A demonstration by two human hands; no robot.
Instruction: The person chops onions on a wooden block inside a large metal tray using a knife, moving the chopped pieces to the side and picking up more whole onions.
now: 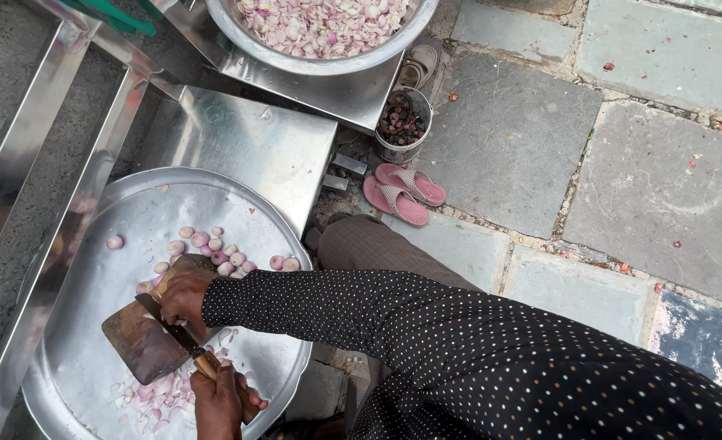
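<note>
My left hand grips the wooden handle of a knife whose blade lies across a small brown wooden cutting board. My right hand, on a black dotted sleeve, rests at the far end of the board by the blade's tip, fingers curled over something I cannot make out. The board sits in a large round steel tray. Several peeled pink onions lie just beyond my right hand. Chopped onion pieces are piled beside the board, close to my left hand.
A big steel bowl full of chopped onion stands on a steel counter at the top. On the stone paving to the right are a small tin of scraps and pink sandals. My knee is beside the tray.
</note>
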